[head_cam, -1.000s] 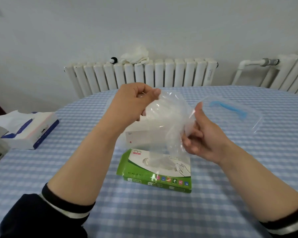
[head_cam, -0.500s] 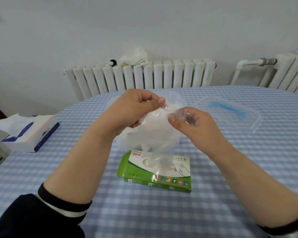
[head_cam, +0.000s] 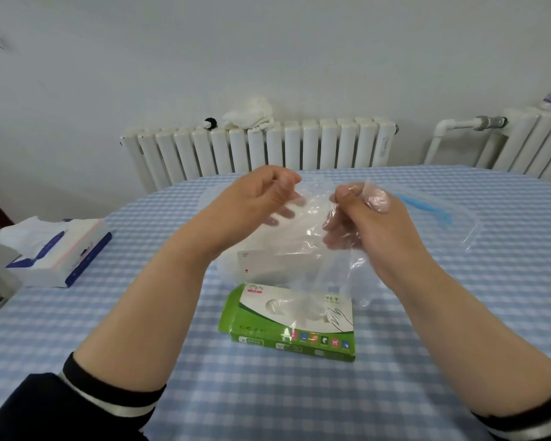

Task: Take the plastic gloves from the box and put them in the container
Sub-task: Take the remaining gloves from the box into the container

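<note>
Overhead, two hands: left hand [head_cam: 255, 202], right hand [head_cam: 366, 224], one plastic glove [head_cam: 312, 243].

Both hands, left [head_cam: 255, 202] & right [head_cam: 363, 218], pinch clear glove [head_cam: 312, 237], prob. one.

Single head-worn wide-angle view, looking forward and down across the table [head_cam: 458, 313]. Both hands [head_cam: 261, 202] sit close, mid-frame, forearms entering from the lower corners. Far edge of view takes in the radiator [head_cam: 299, 144] and wall [head_cam: 268, 52].
</note>
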`<act>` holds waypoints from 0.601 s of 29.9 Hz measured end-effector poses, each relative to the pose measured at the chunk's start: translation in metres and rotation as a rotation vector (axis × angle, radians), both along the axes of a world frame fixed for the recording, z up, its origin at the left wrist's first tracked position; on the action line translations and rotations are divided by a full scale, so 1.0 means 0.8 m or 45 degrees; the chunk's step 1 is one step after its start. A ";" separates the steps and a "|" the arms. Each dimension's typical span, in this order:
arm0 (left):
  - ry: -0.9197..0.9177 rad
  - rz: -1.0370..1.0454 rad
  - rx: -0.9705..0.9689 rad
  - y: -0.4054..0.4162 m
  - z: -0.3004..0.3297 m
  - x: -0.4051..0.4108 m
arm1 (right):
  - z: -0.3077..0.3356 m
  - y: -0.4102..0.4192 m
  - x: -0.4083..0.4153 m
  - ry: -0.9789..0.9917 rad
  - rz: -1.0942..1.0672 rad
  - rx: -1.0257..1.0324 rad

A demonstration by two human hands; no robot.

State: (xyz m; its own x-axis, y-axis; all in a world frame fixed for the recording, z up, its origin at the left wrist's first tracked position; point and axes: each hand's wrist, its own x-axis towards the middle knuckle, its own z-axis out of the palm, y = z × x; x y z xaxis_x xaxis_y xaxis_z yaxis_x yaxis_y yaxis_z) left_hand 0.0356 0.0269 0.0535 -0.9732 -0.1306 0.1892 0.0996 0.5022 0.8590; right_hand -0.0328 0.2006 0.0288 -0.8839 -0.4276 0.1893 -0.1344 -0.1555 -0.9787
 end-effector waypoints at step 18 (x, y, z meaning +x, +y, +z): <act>0.141 0.830 -0.903 -0.074 -0.016 -0.074 | 0.027 -0.072 -0.120 0.620 0.000 1.145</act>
